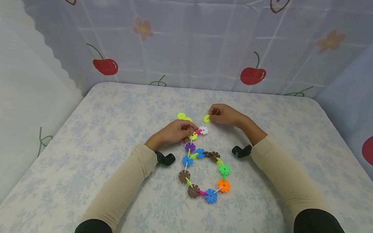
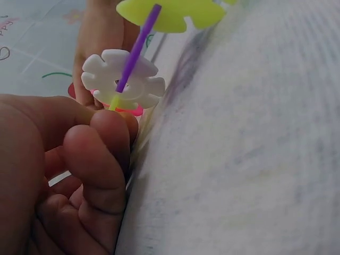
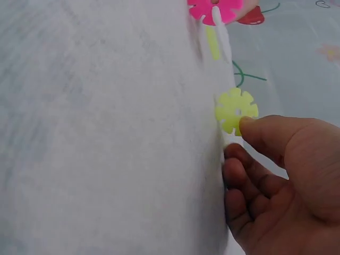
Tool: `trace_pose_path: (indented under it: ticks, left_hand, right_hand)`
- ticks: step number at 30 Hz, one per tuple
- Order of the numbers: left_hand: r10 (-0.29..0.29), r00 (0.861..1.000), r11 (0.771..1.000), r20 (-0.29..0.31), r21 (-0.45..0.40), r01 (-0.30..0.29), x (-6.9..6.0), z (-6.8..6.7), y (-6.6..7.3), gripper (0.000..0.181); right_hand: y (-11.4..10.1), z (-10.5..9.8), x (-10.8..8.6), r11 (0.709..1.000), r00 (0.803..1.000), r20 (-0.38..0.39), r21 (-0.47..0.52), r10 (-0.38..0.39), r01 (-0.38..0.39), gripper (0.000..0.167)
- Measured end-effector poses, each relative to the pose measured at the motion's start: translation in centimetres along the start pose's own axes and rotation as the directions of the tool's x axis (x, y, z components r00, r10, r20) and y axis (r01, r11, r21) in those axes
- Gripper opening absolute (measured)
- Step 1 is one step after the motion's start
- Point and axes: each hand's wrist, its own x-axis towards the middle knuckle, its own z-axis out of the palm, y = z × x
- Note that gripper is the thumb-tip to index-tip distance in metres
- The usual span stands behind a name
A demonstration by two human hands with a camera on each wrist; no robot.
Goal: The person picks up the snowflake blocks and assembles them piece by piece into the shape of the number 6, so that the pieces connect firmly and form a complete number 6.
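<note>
Linked plastic snowflake discs form a chain: a closed ring with a tail running up through a purple disc [image 1: 190, 147]. At the tail's upper end, my left hand [image 1: 175, 131] pinches the chain by a yellow disc [image 1: 193, 135]; a pink disc [image 1: 198, 132] and a white disc [image 1: 203, 130] join on beside the fingertips. Its fingers hide the exact grip in the left wrist view. My right hand [image 1: 224, 114] holds a loose yellow-green disc [image 3: 236, 110] between thumb and fingers, a little apart from the white disc.
More yellow discs [image 1: 181, 115] lie just beyond my left hand. The ring's lower side, with a blue disc [image 1: 211, 196] and an orange disc [image 1: 224, 185], lies nearer me. A patterned cloth covers the table [image 1: 118, 108]; a printed curtain [image 1: 196, 44] hangs behind it.
</note>
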Motion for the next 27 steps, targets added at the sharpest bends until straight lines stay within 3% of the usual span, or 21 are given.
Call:
trace_pose_path:
  ticks: [4, 12, 27]
  left_hand:
    - [-0.016, 1.0, 1.0, -0.007, -0.007, 0.015, -0.1, 0.1, 0.1, 0.025]
    - [-0.049, 0.999, 0.999, -0.002, -0.017, 0.049, -0.1, 0.3, 0.0, 0.029]
    - [-0.023, 1.0, 1.0, 0.011, 0.001, 0.023, -0.2, 0.5, 0.1, 0.032]
  right_hand:
    - [0.7, 0.0, -2.0, 0.995, 1.0, -0.017, 0.098, 0.022, -0.02, 0.008]
    - [1.0, 1.1, -5.2, 0.995, 0.996, -0.06, 0.082, -0.059, 0.064, 0.009]
    - [-0.3, 2.6, -5.9, 0.992, 0.985, -0.116, -0.012, -0.125, 0.125, 0.013]
